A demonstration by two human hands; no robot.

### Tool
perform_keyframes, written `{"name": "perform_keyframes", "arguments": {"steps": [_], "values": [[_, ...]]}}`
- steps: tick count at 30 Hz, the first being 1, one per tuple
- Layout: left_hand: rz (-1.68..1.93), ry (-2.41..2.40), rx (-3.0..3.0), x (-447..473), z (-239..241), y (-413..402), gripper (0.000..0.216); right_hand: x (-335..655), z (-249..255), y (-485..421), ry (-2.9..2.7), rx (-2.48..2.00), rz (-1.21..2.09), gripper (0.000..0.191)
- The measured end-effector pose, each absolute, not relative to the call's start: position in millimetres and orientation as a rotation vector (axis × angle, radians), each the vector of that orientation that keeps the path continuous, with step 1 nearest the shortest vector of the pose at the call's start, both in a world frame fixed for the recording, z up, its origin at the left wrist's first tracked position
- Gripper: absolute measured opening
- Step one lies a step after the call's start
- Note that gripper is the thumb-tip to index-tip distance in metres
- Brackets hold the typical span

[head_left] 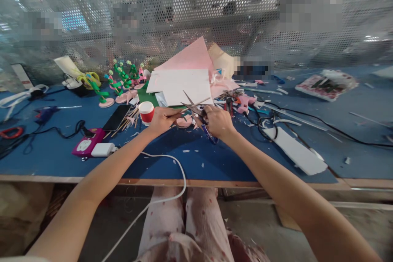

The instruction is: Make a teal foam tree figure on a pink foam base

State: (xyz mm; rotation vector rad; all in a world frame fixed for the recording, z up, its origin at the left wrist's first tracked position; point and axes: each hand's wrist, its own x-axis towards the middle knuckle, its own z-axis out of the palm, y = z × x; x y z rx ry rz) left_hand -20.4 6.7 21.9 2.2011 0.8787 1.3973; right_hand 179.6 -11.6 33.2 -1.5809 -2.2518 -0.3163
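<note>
My right hand (218,121) is wrapped round a pair of scissors (193,107). Their blades are spread and point up and left, and a blue handle loop shows below the fingers. Close by on the left, my left hand (164,119) is pinched near the blade tips. What its fingers hold is too small to make out; a thin pale strip or stick lies by the blades. Just behind that hand stands a red and white paper cup (146,113). White sheets (187,86) and pink sheets (192,55) lie behind both hands.
Small green and pink plant-like crafts (123,86) stand back left. A phone (117,117), a purple power strip (89,143) and a white cable (179,163) lie left. On the right are a pink glue gun (245,103), black cords and a white board (297,151). Perforated metal (190,8) rises behind.
</note>
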Motion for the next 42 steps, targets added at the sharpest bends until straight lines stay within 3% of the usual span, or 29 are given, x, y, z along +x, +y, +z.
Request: {"name": "perform_keyframes", "arguments": {"steps": [13, 25, 37, 42], "values": [[1.356, 0.905, 2.043, -20, 20, 7, 0.024, 182, 35, -11, -2.256, -1.520, -0.299, 0.040], [1.404, 0.867, 2.297, -20, 22, 7, 0.025, 184, 32, -4, -2.286, -1.480, -0.325, 0.021], [1.370, 0.873, 2.519, -19, 16, 7, 0.027, 187, 29, 1, -2.272, -1.422, -0.395, 0.021], [1.254, 0.881, 2.352, -17, 18, 4, 0.027, 190, 27, 5, -2.255, -1.340, -0.406, 0.018]]}}
